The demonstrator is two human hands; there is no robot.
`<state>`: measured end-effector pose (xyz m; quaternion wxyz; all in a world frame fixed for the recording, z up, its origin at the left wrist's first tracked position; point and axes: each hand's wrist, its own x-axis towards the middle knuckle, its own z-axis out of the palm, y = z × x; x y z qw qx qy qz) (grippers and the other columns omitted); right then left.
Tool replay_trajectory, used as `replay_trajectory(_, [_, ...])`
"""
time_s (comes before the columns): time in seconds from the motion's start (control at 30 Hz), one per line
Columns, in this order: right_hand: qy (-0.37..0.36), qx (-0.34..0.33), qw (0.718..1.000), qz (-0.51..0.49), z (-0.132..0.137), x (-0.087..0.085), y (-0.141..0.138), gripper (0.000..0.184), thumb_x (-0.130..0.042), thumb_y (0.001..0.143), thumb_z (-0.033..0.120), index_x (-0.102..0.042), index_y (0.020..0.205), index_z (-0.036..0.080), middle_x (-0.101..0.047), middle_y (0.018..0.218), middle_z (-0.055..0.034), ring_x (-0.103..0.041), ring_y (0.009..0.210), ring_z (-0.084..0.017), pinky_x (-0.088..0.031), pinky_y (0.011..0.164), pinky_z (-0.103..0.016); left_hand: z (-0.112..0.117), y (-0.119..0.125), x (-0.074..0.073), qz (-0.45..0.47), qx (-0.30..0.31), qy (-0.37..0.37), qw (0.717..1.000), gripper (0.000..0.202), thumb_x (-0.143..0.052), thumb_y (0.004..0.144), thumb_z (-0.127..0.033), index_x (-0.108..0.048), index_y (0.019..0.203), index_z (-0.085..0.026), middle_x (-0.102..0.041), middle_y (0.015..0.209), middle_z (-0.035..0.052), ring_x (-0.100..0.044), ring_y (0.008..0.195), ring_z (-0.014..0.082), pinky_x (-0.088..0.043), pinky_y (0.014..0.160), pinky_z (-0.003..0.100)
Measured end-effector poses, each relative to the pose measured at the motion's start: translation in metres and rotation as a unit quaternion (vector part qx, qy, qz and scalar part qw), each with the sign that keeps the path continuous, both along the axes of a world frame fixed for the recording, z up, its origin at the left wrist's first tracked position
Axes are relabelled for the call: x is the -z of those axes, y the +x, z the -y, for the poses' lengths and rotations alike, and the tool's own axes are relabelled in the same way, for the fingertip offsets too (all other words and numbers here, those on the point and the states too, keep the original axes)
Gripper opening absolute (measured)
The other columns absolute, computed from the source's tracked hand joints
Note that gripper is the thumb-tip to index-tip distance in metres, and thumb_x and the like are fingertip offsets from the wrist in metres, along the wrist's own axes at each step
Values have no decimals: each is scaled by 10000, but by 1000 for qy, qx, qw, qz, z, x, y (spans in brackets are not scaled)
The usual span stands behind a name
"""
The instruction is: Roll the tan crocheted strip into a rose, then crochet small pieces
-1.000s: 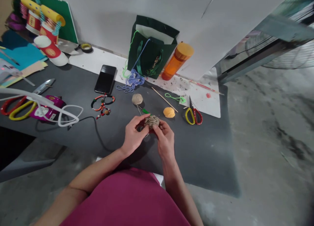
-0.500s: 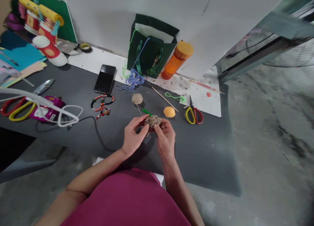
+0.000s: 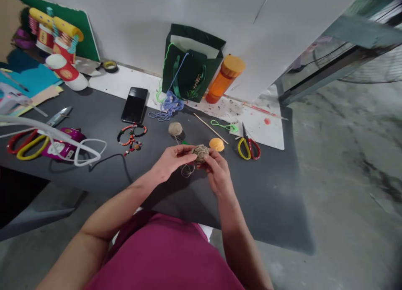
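Observation:
Between both hands sits a small round beige-brown yarn piece (image 3: 201, 151) with a ridged surface, held just above the dark table. My left hand (image 3: 169, 161) pinches its left side with thumb and fingers. On the right side, the thumb and fingers of my right hand (image 3: 219, 171) press on it. Beside my left fingertips shows part of a slim green tool (image 3: 185, 143), mostly covered. A loop of thin thread (image 3: 187, 170) hangs below the left fingers. Just beyond lies a beige yarn ball (image 3: 175, 129), and a yellow-orange ball (image 3: 216, 144) rests close to my right fingers.
Scissors (image 3: 248, 148) and a thin stick (image 3: 210, 127) lie to the right. Behind stand a green paper bag (image 3: 191, 72) and an orange bottle (image 3: 225, 78). Leftward are blue yarn (image 3: 169, 105), a phone (image 3: 135, 105), a beaded bracelet (image 3: 132, 137) and a white cable (image 3: 91, 152).
The yarn piece has shifted slightly right and turned in my fingers. My left hand has swung flatter, covering more of the green tool, and the thread loop shows more.

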<state>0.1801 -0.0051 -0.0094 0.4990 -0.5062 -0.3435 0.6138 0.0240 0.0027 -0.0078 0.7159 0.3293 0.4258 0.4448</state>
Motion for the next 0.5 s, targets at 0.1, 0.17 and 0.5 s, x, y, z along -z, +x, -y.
replay_trajectory(0.1, [-12, -16, 999, -41, -9, -4, 7, 307, -791, 662, 421, -701, 867, 211, -702, 802, -9, -601, 682, -149, -506, 588, -269, -16, -4, -13, 1, 58, 14, 998, 357, -819, 683, -168, -796, 1039, -187, -791, 1048, 80, -715, 874, 191, -579, 833, 357])
replay_trajectory(0.17, [-22, -24, 998, -62, -12, -6, 10, 267, -769, 656, 395, -695, 838, 214, -691, 788, -2, -604, 691, -155, -513, 590, -269, -23, -5, -19, -7, 97, 28, 995, 366, -790, 684, -123, -801, 1044, -190, -794, 1070, 86, -719, 898, 203, -584, 834, 367])
replay_trajectory(0.5, [-61, -65, 994, -69, -12, -1, 22, 326, -816, 621, 402, -719, 848, 190, -670, 726, -4, -546, 581, -124, -481, 506, -247, -21, 8, -4, -111, 57, -4, 992, 340, -677, 701, -39, -789, 1004, -147, -786, 920, 48, -679, 767, 139, -533, 800, 296])
